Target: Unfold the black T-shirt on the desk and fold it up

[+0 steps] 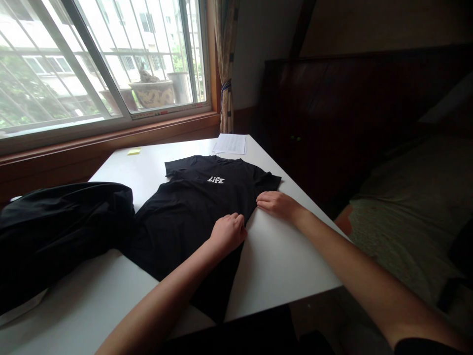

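A black short-sleeved cloth T-shirt (199,197), softly creased, lies spread at the centre of the frame on a smooth white table (291,256). Right of centre, the left hand (228,232) curls its fingers over the shirt's edge; the right hand (277,203) bends its own against that edge near the sleeve. Fingertips are partly hidden, so whether either grips cannot be told. A bulky black fabric heap (66,222) is cut off at left.
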`<state>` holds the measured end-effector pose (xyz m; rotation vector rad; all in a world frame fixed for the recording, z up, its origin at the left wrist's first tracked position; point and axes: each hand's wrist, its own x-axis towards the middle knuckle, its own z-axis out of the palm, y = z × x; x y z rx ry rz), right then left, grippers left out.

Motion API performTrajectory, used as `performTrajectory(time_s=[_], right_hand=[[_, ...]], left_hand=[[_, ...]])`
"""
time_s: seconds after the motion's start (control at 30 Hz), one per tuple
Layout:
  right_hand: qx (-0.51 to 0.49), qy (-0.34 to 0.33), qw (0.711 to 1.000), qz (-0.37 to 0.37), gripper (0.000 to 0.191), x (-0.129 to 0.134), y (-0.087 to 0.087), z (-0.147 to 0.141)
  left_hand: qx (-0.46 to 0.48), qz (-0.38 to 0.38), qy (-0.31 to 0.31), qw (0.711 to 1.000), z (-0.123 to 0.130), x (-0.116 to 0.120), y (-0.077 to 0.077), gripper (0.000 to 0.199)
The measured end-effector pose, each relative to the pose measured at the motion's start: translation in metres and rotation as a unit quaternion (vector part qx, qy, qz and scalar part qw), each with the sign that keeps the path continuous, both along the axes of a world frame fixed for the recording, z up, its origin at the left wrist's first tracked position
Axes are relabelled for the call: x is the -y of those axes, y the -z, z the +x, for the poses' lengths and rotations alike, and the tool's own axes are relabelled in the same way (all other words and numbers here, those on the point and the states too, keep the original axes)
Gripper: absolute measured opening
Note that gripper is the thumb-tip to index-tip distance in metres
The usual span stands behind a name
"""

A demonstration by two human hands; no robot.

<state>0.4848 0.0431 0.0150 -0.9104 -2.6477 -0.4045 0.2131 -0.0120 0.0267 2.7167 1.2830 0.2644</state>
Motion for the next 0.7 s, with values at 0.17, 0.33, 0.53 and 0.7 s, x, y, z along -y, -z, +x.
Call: performTrajectory(time_s=[0.17,0.33,0.53,0.7], right_hand=[[-0.070,0.013,0.997,-0.017,0.023,0.004,0.012,0.012],[-0.106,0.055,0.992,-0.031,0.022,0.009,0.015,0.015],[-0.022,0.043,0.999,-0.020,0.026,0.007,0.005,0.010],[0.032,0.037,0.999,-0.001,0.021,0.002,-0.001,0.007]], left_hand=[[-0.014,-0.010,0.020,1.000,0.000,0.002,-0.006,0.020],[-0.034,-0.008,0.039,0.999,0.004,0.007,-0.009,0.013],[-0.046,0.005,0.088,0.995,0.000,0.014,-0.013,0.009],[-0.063,0.005,0.142,0.988,-0.004,0.014,-0.012,0.011]])
